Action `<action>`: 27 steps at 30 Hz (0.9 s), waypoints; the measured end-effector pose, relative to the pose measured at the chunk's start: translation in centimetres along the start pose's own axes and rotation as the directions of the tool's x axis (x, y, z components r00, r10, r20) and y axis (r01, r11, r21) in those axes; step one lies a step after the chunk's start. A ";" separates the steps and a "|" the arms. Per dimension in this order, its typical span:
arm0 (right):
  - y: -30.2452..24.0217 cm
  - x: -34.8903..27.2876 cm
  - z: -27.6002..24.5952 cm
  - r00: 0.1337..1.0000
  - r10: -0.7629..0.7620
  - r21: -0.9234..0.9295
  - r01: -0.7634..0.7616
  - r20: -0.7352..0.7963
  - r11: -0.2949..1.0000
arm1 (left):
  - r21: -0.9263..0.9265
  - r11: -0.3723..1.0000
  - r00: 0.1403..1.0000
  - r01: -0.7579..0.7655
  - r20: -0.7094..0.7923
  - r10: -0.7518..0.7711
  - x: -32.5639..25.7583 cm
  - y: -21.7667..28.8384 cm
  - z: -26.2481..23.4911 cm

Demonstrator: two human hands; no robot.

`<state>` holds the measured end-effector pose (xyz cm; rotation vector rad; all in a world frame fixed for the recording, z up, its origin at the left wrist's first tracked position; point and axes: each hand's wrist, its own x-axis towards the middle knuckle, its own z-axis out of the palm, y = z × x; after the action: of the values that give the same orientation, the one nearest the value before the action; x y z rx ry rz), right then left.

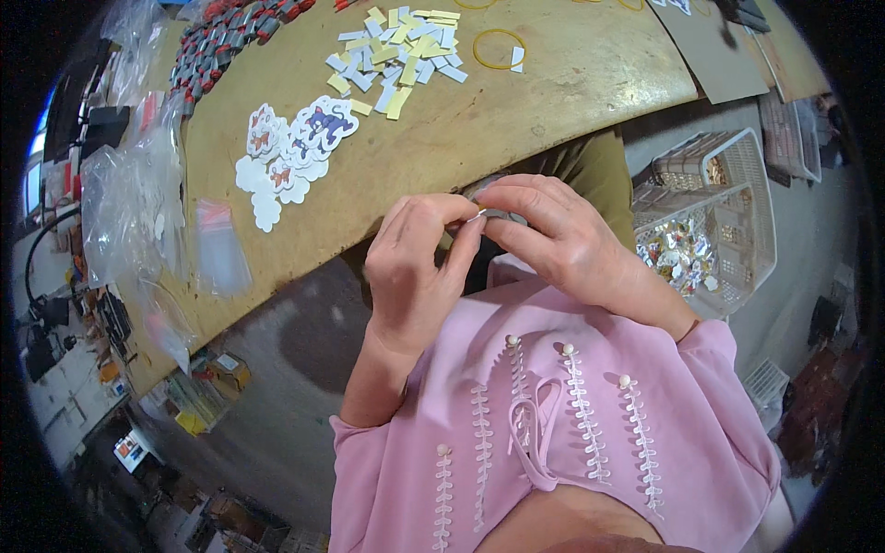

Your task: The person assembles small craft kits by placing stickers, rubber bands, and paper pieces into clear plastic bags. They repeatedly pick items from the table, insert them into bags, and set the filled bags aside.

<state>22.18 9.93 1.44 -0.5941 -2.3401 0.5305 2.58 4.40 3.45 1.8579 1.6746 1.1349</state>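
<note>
Just over the table's near edge, my two hands meet with their fingertips almost touching. My left hand [415, 247] is closed, with thumb and forefinger pinching a small yellow-and-white piece [480, 213]. My right hand [562, 232] is closed beside it, its fingers around something greyish that I cannot make out. On the table lies a loose heap of small yellow and white strips [406, 53]. To its left are several white-edged paper cutouts [321, 127] with cartoon animals, some lying blank side up.
Rows of grey-and-red pieces [221, 51] cover the table's far left. Clear plastic bags [134, 212] and small zip bags [221, 253] lie along the left edge. A yellow rubber band [500, 50] rests at the back. To the right stands a white plastic basket [761, 207] holding shiny pieces.
</note>
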 end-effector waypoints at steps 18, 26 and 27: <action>-0.2 0.7 0.1 0.997 0.074 0.151 -0.074 0.002 0.986 | -0.191 0.971 0.989 0.141 0.070 -0.129 -1.7 -1.9 -1.1; -0.7 1.1 -0.2 0.937 0.349 0.409 -0.323 0.011 0.853 | -0.375 0.909 0.981 0.181 0.004 -0.194 -2.4 -2.4 -0.3; -0.7 1.2 -0.3 0.918 0.397 0.418 -0.366 0.014 0.832 | -0.433 0.865 0.962 0.254 0.020 -0.272 -2.6 -2.2 -0.2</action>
<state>21.39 10.05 2.56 -0.8618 -1.9516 1.1363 1.08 2.32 1.13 1.2950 1.4865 1.3043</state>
